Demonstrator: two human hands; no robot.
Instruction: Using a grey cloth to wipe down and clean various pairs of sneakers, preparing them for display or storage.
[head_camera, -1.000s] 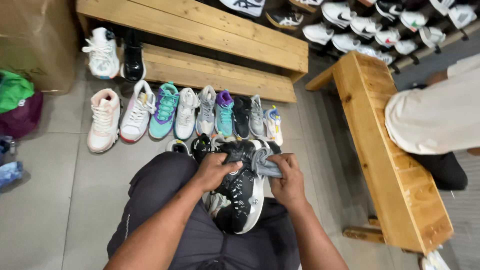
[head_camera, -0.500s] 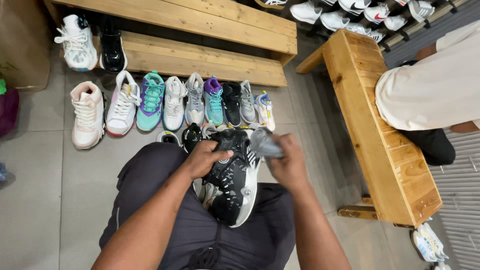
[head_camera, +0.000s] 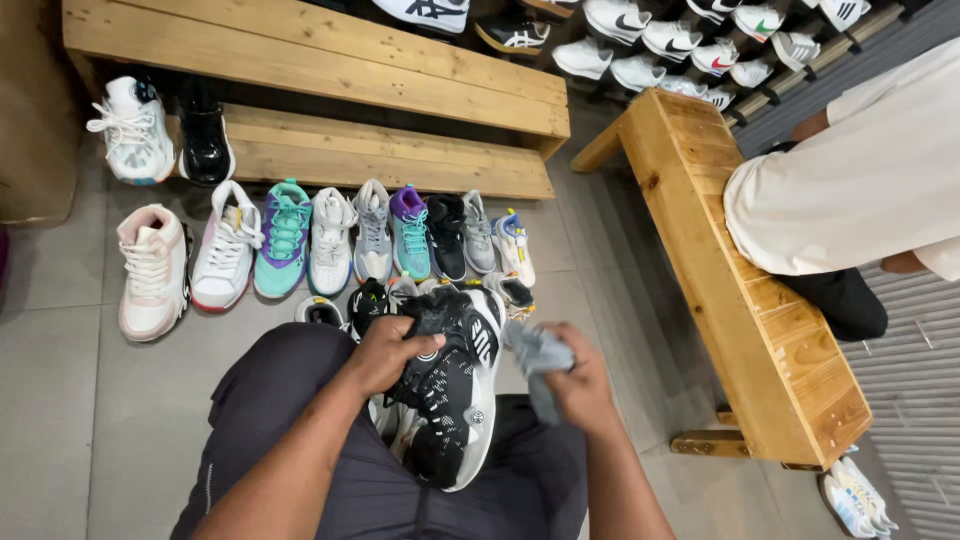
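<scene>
Under left fingers, black sneaker

L hand grips black sneaker on lap, R hand holds grey cloth (bunched)

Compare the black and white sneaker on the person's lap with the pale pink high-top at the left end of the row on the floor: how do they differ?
The black and white sneaker is mostly dark; the pink high-top is pale all over. The sneaker lies on the lap, gripped by the left hand; the high-top stands on the floor tiles, untouched. The right hand holds a grey cloth beside the sneaker only. Both are high-cut sports shoes.
</scene>
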